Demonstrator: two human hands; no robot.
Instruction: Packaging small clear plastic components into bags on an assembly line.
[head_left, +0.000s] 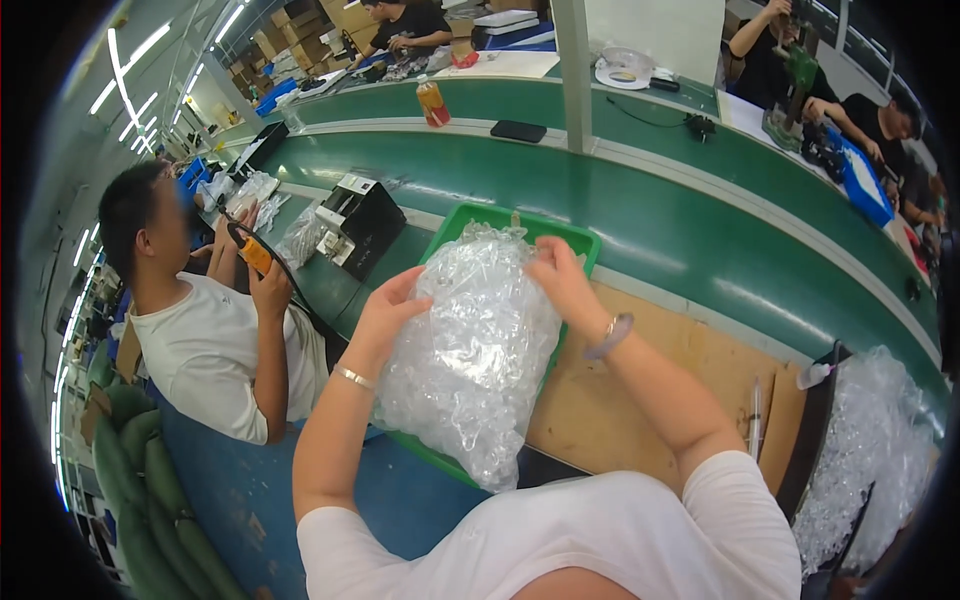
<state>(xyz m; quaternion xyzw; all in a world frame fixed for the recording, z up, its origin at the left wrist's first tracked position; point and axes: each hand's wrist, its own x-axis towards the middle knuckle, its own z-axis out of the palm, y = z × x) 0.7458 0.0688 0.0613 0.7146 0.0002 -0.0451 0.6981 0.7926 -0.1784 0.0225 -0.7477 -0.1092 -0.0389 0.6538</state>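
Observation:
A large clear plastic bag (470, 350), bulging with small transparent pieces, lies in a green tray (578, 232) in front of me. The pieces' exact kind is hard to make out through the film; a few show at the bag's far end. At its upper left edge my left hand (388, 315) is closed on the film, thumb toward the middle. My right hand (562, 282) grips the upper right edge with curled fingers, some of them hidden.
Right of the tray lies a brown board (630, 400) with a pen-like tool (756, 415). A dark bin (870, 450) of clear plastic stands far right. To the left, a black machine (362, 225) and a co-worker (220, 340) holding an orange tool (257, 256). Beyond runs a green conveyor (660, 215).

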